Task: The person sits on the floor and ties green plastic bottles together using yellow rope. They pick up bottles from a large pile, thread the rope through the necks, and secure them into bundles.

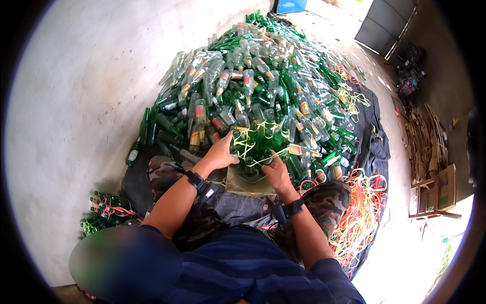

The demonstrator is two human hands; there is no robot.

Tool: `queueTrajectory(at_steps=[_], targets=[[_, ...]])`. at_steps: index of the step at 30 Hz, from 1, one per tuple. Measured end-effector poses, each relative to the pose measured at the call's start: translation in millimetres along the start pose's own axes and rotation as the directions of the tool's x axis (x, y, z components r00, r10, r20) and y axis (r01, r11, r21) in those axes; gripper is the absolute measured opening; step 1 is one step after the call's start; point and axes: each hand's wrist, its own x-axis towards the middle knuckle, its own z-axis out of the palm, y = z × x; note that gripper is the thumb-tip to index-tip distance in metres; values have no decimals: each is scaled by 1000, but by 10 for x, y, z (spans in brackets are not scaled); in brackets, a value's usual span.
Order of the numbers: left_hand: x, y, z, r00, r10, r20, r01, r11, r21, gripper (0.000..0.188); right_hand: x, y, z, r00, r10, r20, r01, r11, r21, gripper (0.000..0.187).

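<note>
A bundle of green glass bottles (262, 142) stands upright between my knees, its necks laced with pale yellow-green plastic string (246, 150). My left hand (221, 153) grips the near left side of the bundle. On the near right side, my right hand (277, 175) is closed around a bottle at the bundle's edge, its thumb close to the string. Under the bundle a pale flat-topped support (249, 185) shows at its near edge. The bottles' lower parts are mostly hidden from above.
A large heap of loose green and clear bottles (248, 78) rises just beyond, on a black sheet (373, 114). Tangled red and yellow string (358, 218) lies by my right knee. Tied green bottles (109, 205) sit at left. Wooden sticks (422, 144) and a wooden frame (436, 195) stand right.
</note>
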Motion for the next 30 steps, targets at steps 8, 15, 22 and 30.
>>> queueTrajectory(at_steps=[8,15,22,30], targets=[[127,-103,-190,998,61,31,-66,977,205,102,-30,26,156,993,-59,-101,49,993,-106,72],[41,-197,-402,993,105,-50,-97,983,153,39,-35,-117,174,992,-83,-100,67,986,-152,68],[119,532,-493,890,435,139,-455,868,200,20,-46,-160,156,993,-67,-96,53,989,-136,66],[231,394,23,782,597,180,-622,767,159,14,-53,-285,107,996,-42,-81,24,977,-210,61]])
